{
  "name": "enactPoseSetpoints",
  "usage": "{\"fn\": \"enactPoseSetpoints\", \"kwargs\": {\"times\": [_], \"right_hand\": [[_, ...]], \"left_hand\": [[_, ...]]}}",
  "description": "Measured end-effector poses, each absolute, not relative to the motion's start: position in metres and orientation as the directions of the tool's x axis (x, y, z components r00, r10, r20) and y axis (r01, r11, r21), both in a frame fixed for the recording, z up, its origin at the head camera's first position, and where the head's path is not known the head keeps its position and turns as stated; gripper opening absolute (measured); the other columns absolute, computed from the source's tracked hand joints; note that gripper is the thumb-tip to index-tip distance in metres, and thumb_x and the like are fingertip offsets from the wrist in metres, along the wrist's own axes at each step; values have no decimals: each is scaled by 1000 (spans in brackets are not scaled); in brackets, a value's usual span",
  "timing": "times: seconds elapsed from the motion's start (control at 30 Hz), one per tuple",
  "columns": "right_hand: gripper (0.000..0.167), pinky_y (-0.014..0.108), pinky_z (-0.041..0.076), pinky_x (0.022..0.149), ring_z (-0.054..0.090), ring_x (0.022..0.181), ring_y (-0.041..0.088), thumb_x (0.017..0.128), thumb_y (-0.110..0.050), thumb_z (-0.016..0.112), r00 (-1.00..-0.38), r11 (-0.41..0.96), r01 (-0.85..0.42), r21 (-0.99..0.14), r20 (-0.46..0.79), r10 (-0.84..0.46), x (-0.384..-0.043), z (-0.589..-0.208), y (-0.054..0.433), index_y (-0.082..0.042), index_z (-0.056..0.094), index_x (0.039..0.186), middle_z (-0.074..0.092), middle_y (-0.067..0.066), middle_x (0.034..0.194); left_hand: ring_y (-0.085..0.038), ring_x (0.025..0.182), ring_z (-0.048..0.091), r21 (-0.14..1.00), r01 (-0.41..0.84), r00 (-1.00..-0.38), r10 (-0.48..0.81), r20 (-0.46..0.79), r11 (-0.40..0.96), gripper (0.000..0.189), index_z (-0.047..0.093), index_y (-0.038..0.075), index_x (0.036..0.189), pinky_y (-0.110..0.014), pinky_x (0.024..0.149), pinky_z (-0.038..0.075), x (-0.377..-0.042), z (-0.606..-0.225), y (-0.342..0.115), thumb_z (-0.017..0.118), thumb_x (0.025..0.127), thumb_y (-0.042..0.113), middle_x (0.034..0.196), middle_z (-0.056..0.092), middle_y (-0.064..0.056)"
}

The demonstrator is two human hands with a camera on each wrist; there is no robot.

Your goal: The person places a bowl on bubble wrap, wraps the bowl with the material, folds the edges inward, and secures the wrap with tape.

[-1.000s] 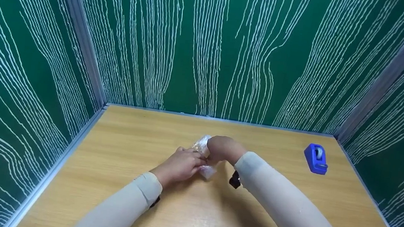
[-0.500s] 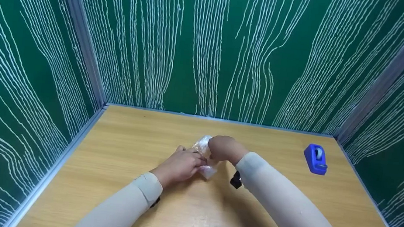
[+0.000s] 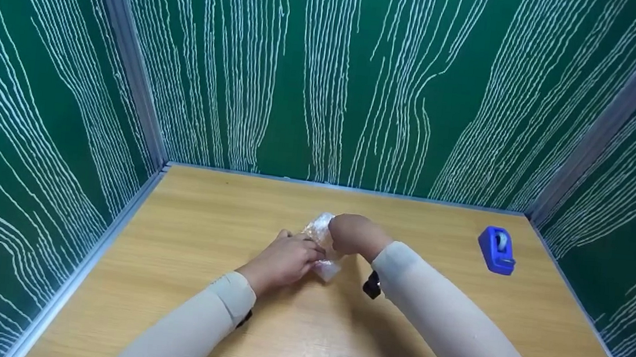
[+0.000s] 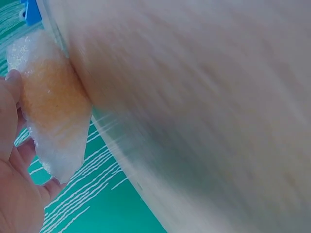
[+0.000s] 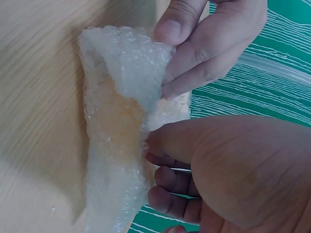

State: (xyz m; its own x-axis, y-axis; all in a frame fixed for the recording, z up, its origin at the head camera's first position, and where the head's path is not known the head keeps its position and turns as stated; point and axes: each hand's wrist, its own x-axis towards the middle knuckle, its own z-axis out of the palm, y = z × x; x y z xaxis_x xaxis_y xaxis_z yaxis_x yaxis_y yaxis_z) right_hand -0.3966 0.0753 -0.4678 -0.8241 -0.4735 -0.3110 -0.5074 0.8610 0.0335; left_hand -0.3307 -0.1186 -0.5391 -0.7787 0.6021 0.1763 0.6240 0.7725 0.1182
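A bundle of clear bubble wrap (image 3: 318, 226) stands up from the middle of the wooden table between both hands. Something orange-brown shows through its layers in both wrist views; its kind is hidden. My left hand (image 3: 286, 257) pinches the near side of the wrap, thumb on one face and fingers behind, as the right wrist view shows. From the right, my right hand (image 3: 356, 234) reaches around the far side. In the right wrist view, that hand's thumb and curled fingers (image 5: 170, 201) grip the long edge of the bubble wrap (image 5: 119, 160).
A blue tape dispenser (image 3: 497, 251) with a roll of tape stands at the back right of the wooden table (image 3: 204, 208). Green panels (image 3: 286, 82) with white wavy lines enclose the table at the back and sides. A black wrist camera (image 3: 372, 286) hangs below the right sleeve.
The right hand has shifted very slightly to the right along with its sleeve. The left hand, the bubble wrap and the tape dispenser stay in place.
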Motion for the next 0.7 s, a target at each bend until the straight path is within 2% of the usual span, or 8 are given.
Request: {"fn": "enactPoseSetpoints", "kwargs": {"times": [0.2,0.33,0.43,0.53,0.7], "right_hand": [[7,45,64,94,65,85,29,102,-9,81,-831,851,-525,26,-230,-506,-396,-475,77,-5,80,108,77,10,97],[13,46,64,93,64,83,29,101,-15,86,-828,835,-550,30,-157,-539,-397,-477,81,-6,79,109,78,10,97],[20,46,65,94,67,85,28,99,-19,89,-825,830,-557,6,-123,-552,-397,-477,86,-8,80,113,80,9,99],[20,47,66,94,69,86,28,99,-16,88,-824,829,-559,-15,-102,-557,-397,-477,89,-7,79,114,80,10,101],[25,48,66,96,69,89,30,97,-10,87,-877,881,-467,-77,-88,-473,-397,-480,88,-5,79,120,80,12,106]], "left_hand": [[-17,140,68,134,626,-777,600,189,768,34,82,28,140,-45,100,45,-330,-541,-119,58,119,40,146,78,11],[-18,140,66,149,615,-787,591,179,774,36,82,27,140,-47,102,44,-329,-541,-118,58,119,43,146,78,11],[-18,139,66,167,600,-800,580,155,782,37,82,28,141,-50,107,44,-329,-541,-118,57,119,45,147,78,10],[-18,142,64,195,583,-812,568,131,789,38,81,29,143,-54,114,43,-330,-541,-118,57,118,47,149,76,10],[-20,147,62,229,563,-825,554,109,794,39,80,29,144,-63,125,40,-330,-540,-119,57,118,47,152,75,10]]}}
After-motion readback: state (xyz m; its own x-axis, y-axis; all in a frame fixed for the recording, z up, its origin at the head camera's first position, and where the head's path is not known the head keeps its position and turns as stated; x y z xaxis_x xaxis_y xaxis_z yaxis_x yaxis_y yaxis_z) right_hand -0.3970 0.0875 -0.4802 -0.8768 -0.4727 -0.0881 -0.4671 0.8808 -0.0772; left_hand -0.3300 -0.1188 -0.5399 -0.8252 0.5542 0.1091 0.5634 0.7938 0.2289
